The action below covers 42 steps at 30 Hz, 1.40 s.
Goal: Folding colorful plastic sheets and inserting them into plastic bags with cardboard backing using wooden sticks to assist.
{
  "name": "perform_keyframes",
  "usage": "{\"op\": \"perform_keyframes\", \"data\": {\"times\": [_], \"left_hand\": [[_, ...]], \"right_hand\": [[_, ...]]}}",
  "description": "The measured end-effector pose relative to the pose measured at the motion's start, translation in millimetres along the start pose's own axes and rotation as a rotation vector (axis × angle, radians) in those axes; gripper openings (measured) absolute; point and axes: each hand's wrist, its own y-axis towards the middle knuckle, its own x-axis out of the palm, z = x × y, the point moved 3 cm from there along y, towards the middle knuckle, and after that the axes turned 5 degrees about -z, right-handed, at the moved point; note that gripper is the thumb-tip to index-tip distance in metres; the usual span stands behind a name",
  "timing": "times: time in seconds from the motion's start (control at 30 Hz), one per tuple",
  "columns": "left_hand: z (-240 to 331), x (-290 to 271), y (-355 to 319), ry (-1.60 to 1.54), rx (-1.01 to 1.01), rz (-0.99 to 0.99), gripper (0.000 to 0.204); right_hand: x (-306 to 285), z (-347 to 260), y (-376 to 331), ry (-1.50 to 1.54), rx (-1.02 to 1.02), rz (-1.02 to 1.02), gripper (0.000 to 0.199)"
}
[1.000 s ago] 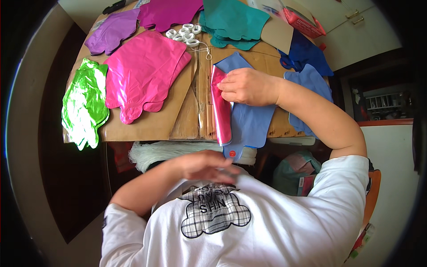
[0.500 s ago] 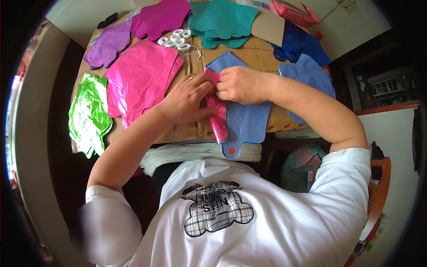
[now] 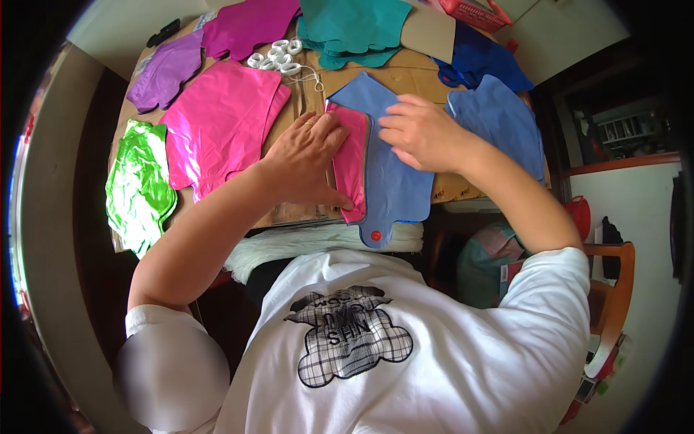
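Near the middle of a table [image 3: 455, 189] topped with brown cardboard, a soft blue sheet [image 3: 397, 192] lay flat in front of the person, its rounded tab reaching past the near edge. On that tab was a small red dot [image 3: 375, 236]. Along the sheet's left side lay a shiny pink panel [image 3: 352, 163]. The left hand [image 3: 307, 153] rested on this panel from the left, palm down, its thumb spread well apart from the fingers toward the near end. The right hand [image 3: 419, 134] was over the sheet's far right part, fingers loosely bent and slightly apart, pinching nothing visible; whether its fingertips touched the blue surface could not be told.

To the left were large pink sheets [image 3: 220, 119], with crinkled bright green foil [image 3: 141, 173] beyond them at the table's left side. Farther off, from left to right, came light purple sheets [image 3: 166, 72], magenta sheets [image 3: 249, 25] and a teal stack [image 3: 354, 29]. Several white rings [image 3: 268, 64] sat just nearer than these, a thin cord [image 3: 315, 76] trailing rightward. At the far right were a tan rectangle [image 3: 428, 35] and dark blue sheets [image 3: 488, 61], with another blue pile [image 3: 499, 126] nearer. White strands [image 3: 267, 249] lay beneath the table's near edge.
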Motion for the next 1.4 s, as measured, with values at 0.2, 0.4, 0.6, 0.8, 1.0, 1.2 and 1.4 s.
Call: {"op": "perform_keyframes", "data": {"times": [0.2, 0.4, 0.6, 0.8, 1.0, 1.2, 1.4], "left_hand": [[-1, -2, 0, -0.004, -0.024, -0.061, 0.111], [-3, 9, 5, 0.111, 0.044, -0.024, 0.114], [-5, 8, 2, 0.132, 0.004, -0.049, 0.117], [-7, 14, 1, 0.085, -0.005, -0.025, 0.119], [-11, 17, -5, 0.039, 0.011, 0.051, 0.116], [-13, 20, -3, 0.027, 0.040, 0.050, 0.118], [-12, 19, -3, -0.081, -0.006, 0.039, 0.117]], "right_hand": [[-33, -49, -74, 0.571, 1.051, -0.269, 0.036], [50, -121, -112, 1.810, 1.276, 0.326, 0.058], [10, -84, -74, 1.802, 1.110, 0.521, 0.039], [26, -7, -70, 1.208, 1.313, 0.413, 0.029], [-25, -31, -20, 0.169, 1.142, 0.334, 0.019], [11, -48, 47, -0.022, 0.914, 0.265, 0.012], [23, -57, 54, -0.012, 0.799, 0.232, 0.019]]}}
